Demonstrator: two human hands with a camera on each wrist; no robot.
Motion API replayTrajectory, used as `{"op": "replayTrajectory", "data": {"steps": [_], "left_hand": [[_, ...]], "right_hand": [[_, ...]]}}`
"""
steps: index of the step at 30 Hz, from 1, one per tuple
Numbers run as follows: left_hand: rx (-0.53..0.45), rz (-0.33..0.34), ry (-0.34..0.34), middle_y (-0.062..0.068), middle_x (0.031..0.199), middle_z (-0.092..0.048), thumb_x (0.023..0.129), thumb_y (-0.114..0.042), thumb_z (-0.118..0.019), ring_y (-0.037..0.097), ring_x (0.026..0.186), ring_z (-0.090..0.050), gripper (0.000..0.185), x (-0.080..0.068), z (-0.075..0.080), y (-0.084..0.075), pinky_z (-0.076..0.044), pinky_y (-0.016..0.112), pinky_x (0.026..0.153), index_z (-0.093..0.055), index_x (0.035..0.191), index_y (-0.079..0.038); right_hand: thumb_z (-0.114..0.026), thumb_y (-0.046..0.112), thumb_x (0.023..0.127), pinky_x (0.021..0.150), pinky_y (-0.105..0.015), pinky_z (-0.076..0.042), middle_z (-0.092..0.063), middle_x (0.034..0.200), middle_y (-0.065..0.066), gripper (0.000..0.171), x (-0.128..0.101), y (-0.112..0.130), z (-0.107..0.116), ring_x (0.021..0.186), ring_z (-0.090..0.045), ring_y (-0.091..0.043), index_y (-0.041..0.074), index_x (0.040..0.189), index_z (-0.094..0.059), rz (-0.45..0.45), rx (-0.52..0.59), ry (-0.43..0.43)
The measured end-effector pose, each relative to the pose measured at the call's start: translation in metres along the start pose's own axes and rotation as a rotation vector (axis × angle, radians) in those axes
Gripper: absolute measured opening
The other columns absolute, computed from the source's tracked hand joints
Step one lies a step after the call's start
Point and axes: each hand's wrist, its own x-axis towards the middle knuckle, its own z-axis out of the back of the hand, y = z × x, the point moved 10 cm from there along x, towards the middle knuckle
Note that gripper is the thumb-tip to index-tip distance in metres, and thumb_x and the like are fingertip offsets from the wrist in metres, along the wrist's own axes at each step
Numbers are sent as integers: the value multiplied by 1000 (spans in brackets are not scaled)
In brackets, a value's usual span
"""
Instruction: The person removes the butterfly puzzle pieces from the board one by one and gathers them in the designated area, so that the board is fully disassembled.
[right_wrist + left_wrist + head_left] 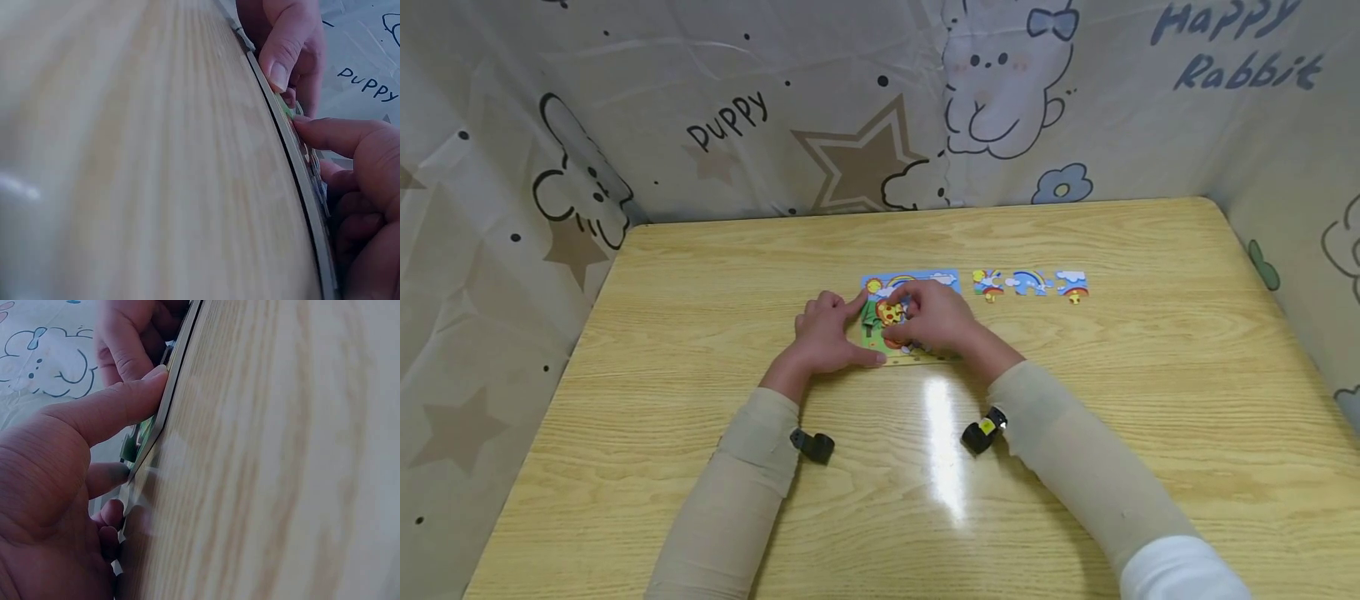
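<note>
A colourful picture puzzle board (910, 361) lies flat on the table, showing a sun, a rainbow and a green tree. My left hand (829, 335) is at its left end, with the thumb extended on the near edge and the index finger extended along the left side. Its other fingers are bent. Over the board's middle, my right hand (936, 318) holds a yellow, red-spotted puzzle piece (890, 312) between thumb and bent index finger, close against the picture. The right palm hides much of the board. In the left wrist view, a green piece (129, 449) juts past the board's edge.
To the right of the board, three loose puzzle pieces (1030, 282) with sun, rainbow and cloud parts lie in a row on the wooden table (700, 283). Printed cloth (850, 100) walls stand behind and at both sides. Each wrist carries a small black camera (816, 447).
</note>
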Motion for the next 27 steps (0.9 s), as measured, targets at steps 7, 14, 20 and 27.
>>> {"op": "replayTrajectory", "data": {"steps": [7,14,20,27], "left_hand": [[7,-8,0,9,122,-38,70,-60,-84,29,110,-34,110,1,-1,2,-26,47,91,-27,158,-27],[8,-8,6,8,121,-38,71,-60,-84,29,110,-34,109,1,0,1,-26,47,91,-27,159,-28],[2,-8,12,8,122,-37,71,-60,-84,28,110,-33,110,1,0,2,-25,46,91,-25,159,-29],[0,-2,12,10,124,-37,70,-60,-84,29,110,-34,112,1,0,2,-26,47,92,-25,159,-29]], "right_hand": [[-92,31,72,56,-33,-39,-55,71,-4,43,7,-2,-2,57,-48,-18,15,106,-71,-56,37,69],[-89,35,75,55,-33,-39,-54,73,-5,41,5,3,-2,58,-47,-19,15,106,-71,-74,38,108],[-91,28,74,55,-33,-37,-50,68,-3,40,3,7,-3,56,-43,-17,14,105,-70,-53,93,113],[-91,21,75,54,-32,-36,-47,63,-3,42,4,5,-1,53,-41,-16,11,109,-69,-6,206,77]]}}
